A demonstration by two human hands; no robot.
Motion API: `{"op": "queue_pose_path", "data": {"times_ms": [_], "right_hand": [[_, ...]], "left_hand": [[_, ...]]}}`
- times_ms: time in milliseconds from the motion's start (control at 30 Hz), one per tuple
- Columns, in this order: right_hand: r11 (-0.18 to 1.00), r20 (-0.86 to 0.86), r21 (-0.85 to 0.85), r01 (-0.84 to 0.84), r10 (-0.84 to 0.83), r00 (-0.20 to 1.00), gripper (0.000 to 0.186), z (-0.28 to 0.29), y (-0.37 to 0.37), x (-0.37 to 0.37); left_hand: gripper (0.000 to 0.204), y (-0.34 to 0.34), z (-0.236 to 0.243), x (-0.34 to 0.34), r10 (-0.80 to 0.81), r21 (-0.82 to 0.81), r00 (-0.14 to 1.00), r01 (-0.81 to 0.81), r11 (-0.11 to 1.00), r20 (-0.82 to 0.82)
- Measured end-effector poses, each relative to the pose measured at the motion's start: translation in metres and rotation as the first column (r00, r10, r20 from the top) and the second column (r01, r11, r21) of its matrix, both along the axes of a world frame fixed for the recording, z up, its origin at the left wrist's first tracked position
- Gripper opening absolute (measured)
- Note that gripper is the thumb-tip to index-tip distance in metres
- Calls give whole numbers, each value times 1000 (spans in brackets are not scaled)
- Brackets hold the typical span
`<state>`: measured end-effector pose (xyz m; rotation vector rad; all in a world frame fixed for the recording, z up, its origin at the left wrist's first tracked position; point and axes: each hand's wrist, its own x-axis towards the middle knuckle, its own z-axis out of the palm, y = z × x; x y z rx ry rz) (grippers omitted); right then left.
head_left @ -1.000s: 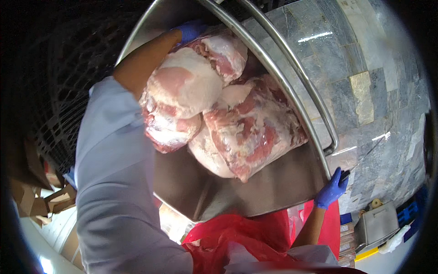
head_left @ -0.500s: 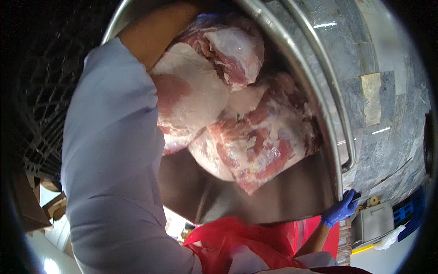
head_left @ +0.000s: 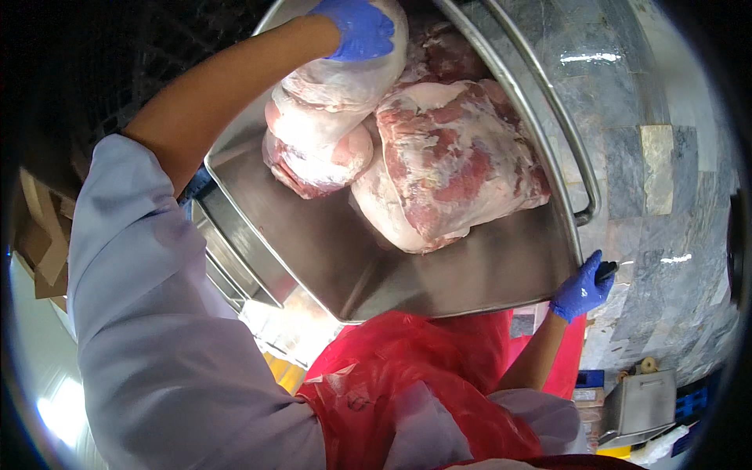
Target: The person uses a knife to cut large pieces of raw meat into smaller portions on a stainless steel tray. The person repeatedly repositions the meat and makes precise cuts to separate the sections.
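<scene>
My left hand (head_left: 356, 30), in a blue glove, presses its fingers around the top of a large pale, fat-covered cut of raw meat (head_left: 337, 82) at the far left of a deep steel bin (head_left: 439, 286). Beside it lies a broader cut of raw meat (head_left: 462, 168), red and white on its upper face. Darker meat (head_left: 446, 51) shows behind them. At the bin's near right corner, my gloved right hand (head_left: 583, 290) is closed around a black-handled tool (head_left: 606, 271); most of the tool is hidden, so its kind is unclear.
A tubular steel handle (head_left: 576, 149) runs along the bin's right side, by a grey tiled surface (head_left: 627, 172). Left of the bin stands a steel frame (head_left: 243, 251), with cardboard boxes (head_left: 43, 235) farther off. A steel container (head_left: 642, 403) sits at lower right.
My left hand has come into view, and the pale cut has turned and shifted left. The broader cut sits higher in view, as does the bin. My right hand keeps its hold.
</scene>
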<state>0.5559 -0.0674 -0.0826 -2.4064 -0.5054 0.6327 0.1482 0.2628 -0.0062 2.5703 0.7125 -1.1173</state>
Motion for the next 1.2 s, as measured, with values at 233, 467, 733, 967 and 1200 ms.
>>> {"op": "queue_pose_path", "data": {"times_ms": [233, 467, 733, 967, 1200], "right_hand": [[985, -99, 170, 38, -22, 995, 37, -12, 1, -4], [995, -44, 101, -26, 31, 999, 38, 3, 11, -8], [987, 92, 82, -136, 128, 987, 47, -13, 15, 4], [970, 130, 166, -176, 155, 979, 44, -13, 3, 10], [935, 329, 30, -353, 324, 887, 25, -16, 0, -5]], "left_hand": [[51, -31, -50, -36, 552, -86, 485, -693, 715, 678], [61, -127, -51, -144, 782, -590, -587, -714, -378, 210], [43, -110, -126, -197, 661, -397, -127, -876, 275, 740], [38, -71, -110, -177, 814, -469, -228, -881, 60, 534], [42, -54, -147, -227, 750, -244, 99, -911, 333, 654]]}}
